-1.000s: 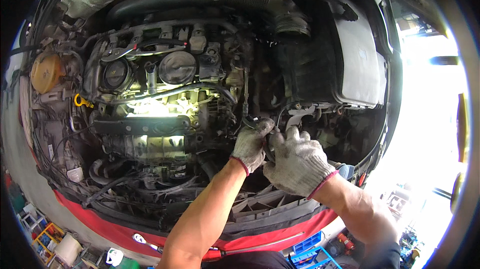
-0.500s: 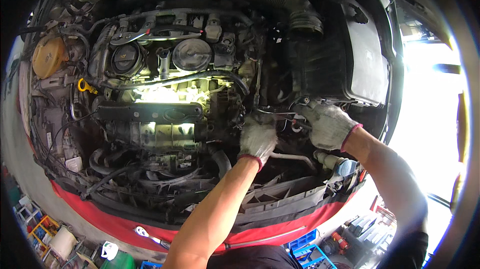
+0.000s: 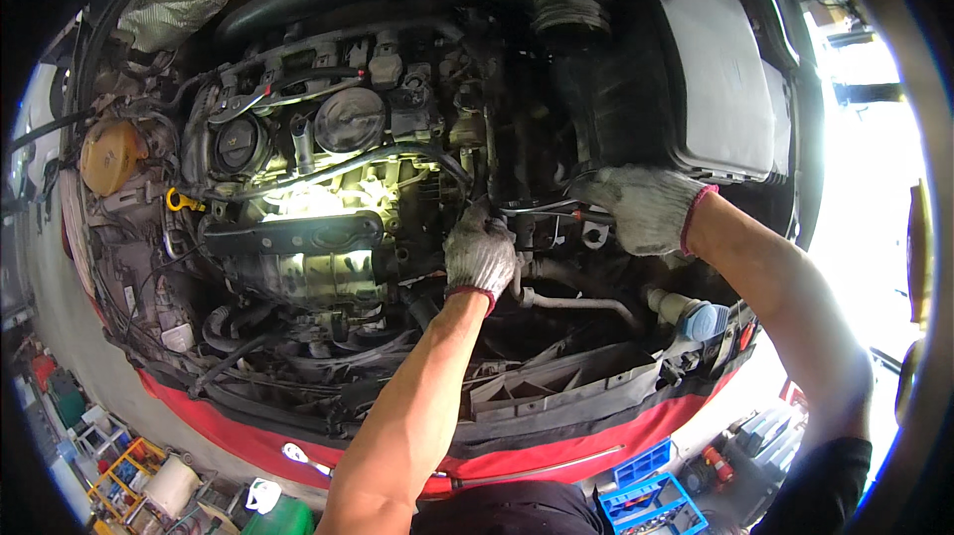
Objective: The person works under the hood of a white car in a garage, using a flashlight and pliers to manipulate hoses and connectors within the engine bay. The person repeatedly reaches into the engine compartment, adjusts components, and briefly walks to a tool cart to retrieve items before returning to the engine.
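Observation:
My left hand (image 3: 480,249), in a dirty knit glove with a red cuff, is closed at the right side of the engine (image 3: 402,108); what its fingertips grip is hidden. My right hand (image 3: 641,205), gloved the same way, lies further right and higher, just below the black airbox (image 3: 626,103), with fingers wrapped round a slim tool (image 3: 542,207) with a red part. The tool spans between my two hands. Beneath them run metal pipes (image 3: 581,304) and a dark bracket area with hoses.
The orange reservoir (image 3: 111,155) and yellow dipstick (image 3: 181,199) sit left. A blue-capped reservoir (image 3: 704,321) is lower right. A red-and-black cover (image 3: 229,411) along the front edge carries a ratchet (image 3: 294,453) and long bar (image 3: 566,465). Blue crates (image 3: 644,505) and assorted tools lie below on the floor.
My hands have moved apart and upward, the right one rightward toward the airbox, exposing the slim tool between them and the pipes below. The view has also shifted slightly.

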Action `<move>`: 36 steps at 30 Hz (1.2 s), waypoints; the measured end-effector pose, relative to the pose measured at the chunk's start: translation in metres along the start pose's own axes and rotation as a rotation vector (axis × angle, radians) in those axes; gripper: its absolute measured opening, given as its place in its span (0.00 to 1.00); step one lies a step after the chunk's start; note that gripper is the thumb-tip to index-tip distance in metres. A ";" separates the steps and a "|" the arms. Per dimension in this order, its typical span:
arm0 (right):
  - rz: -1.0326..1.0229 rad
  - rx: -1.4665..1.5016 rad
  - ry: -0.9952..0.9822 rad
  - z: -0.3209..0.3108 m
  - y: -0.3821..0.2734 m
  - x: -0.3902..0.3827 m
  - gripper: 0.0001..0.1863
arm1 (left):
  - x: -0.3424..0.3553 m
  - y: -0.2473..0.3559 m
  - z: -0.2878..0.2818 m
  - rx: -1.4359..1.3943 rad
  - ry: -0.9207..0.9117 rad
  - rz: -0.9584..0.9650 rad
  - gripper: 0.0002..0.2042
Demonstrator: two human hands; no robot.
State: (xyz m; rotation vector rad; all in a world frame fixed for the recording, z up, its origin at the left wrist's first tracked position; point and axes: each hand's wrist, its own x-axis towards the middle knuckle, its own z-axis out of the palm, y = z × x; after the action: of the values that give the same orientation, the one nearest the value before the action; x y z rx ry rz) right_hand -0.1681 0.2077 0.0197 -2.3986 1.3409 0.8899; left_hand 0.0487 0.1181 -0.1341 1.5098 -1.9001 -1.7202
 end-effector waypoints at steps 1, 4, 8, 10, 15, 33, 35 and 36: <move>-0.024 -0.041 -0.024 -0.009 0.000 0.001 0.10 | -0.001 0.003 -0.002 0.088 -0.013 0.014 0.11; 0.335 0.388 -0.078 -0.055 -0.002 0.014 0.10 | -0.013 0.028 -0.009 0.323 -0.018 0.032 0.12; 0.296 0.502 -0.499 -0.116 0.026 0.047 0.16 | -0.018 0.033 -0.009 0.373 -0.012 0.061 0.14; 0.304 0.480 -0.501 -0.119 0.031 0.051 0.14 | -0.016 0.033 -0.009 0.400 -0.061 0.055 0.15; 0.327 0.544 -0.319 -0.100 0.018 0.041 0.15 | -0.017 0.035 -0.015 0.378 -0.101 0.044 0.15; 0.538 0.666 0.080 -0.032 -0.058 -0.004 0.26 | 0.007 0.040 -0.015 -0.162 -0.066 -0.064 0.13; 0.417 0.918 -0.171 -0.026 -0.050 -0.001 0.23 | 0.013 0.042 -0.017 0.229 0.001 0.056 0.17; 0.435 0.954 -0.137 -0.022 -0.051 -0.001 0.23 | 0.013 0.044 -0.016 0.294 0.024 0.091 0.18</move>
State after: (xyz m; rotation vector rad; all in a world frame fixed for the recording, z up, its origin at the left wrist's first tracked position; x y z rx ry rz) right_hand -0.1174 0.2257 0.0339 -1.3310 1.7286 0.3319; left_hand 0.0297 0.0904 -0.0991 1.4995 -2.2508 -1.4273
